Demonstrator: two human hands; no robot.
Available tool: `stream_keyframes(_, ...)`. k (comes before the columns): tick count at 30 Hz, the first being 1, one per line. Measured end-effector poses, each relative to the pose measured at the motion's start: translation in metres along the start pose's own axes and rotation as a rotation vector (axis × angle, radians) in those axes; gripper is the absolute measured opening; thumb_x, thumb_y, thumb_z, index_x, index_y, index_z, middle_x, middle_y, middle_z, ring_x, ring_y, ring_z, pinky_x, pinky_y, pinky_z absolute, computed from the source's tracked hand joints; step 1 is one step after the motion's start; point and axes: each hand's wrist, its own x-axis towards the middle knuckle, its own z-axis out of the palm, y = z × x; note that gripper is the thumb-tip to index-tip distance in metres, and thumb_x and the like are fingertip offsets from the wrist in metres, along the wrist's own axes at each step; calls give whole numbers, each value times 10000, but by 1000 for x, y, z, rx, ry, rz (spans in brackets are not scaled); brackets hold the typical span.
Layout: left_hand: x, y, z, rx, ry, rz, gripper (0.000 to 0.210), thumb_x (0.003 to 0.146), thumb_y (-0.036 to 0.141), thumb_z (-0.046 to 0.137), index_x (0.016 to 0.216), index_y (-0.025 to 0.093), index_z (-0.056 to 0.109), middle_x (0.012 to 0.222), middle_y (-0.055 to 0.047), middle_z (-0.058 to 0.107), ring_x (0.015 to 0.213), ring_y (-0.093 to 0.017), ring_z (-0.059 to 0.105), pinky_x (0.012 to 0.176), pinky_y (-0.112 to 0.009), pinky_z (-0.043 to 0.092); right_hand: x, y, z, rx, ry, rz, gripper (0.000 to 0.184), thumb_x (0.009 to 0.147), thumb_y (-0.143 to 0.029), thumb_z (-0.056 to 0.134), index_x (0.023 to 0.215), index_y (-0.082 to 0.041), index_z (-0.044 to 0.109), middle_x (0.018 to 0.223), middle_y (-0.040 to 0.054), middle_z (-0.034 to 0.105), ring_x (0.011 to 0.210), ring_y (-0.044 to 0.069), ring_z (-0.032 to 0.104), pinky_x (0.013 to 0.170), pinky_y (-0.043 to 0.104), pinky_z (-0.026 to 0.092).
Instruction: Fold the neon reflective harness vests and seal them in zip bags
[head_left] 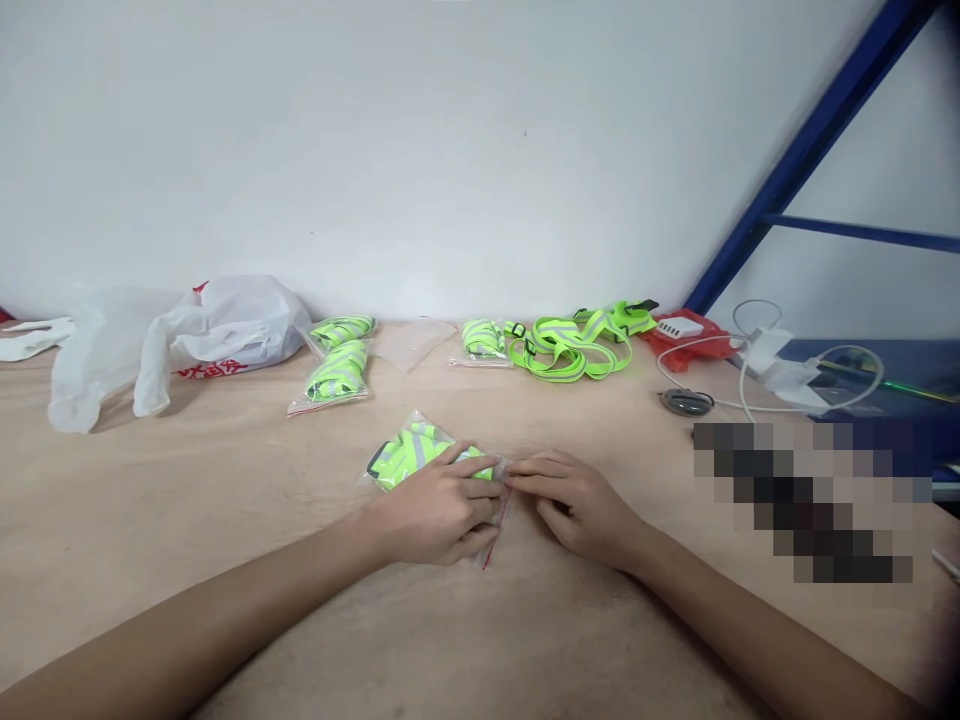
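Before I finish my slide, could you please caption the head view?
Left hand on a clear bag of green strap, right hand at its edge.

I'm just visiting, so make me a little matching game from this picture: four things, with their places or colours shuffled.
Things:
1. Left hand
2. Right hand
3. Loose strap
4. Slotted box

Places or colours:
A. On red plastic
B. Fingertips at the packet's right edge
C. Neon green with a grey stripe
D. Lying over the packet

Pairs: 1-D, 2-B, 3-C, 4-A
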Motion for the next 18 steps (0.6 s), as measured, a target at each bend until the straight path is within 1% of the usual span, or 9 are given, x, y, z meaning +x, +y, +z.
stream_keyframes(4,-3,-4,3,-41,81,42,257,1002,308,522,885,214,730,1136,-30,753,1286,-225,562,1214,-431,194,0,2,0,-71,-37,-43,395,821,-22,473,1055,-192,742,1073,73,771,965,219,693,838,396,585)
stream_keyframes(8,-4,-6,3,-105,144,94,181,968,267,575,880,216,725,1040,6,774,1229,-202,600,1241,-412,134,-2,2,1,-119,-38,-49,387,826,-23,495,1055,-207,746,1085,66,770,989,221,677,854,396,577)
stream_keyframes(10,-5,-6,2,-139,153,102,165,956,264,586,878,222,725,1007,14,779,1187,-197,621,1248,-417,119,-3,2,2,-131,-31,-38,383,827,-24,503,1059,-207,747,1089,61,771,1007,226,674,861,400,577)
stream_keyframes(14,-6,-5,-2,-207,155,111,182,934,254,582,810,230,713,941,15,784,1114,-198,645,1258,-433,103,-4,-1,4,-132,-7,-5,371,828,-39,518,1044,-221,758,1060,47,782,985,221,682,841,384,582)
stream_keyframes(18,-4,-3,-4,-228,145,115,199,906,199,559,756,227,687,901,16,780,1054,-188,653,1263,-436,85,-3,-2,4,-140,-11,15,370,819,-46,531,1031,-238,766,1046,46,786,963,211,691,820,370,586)
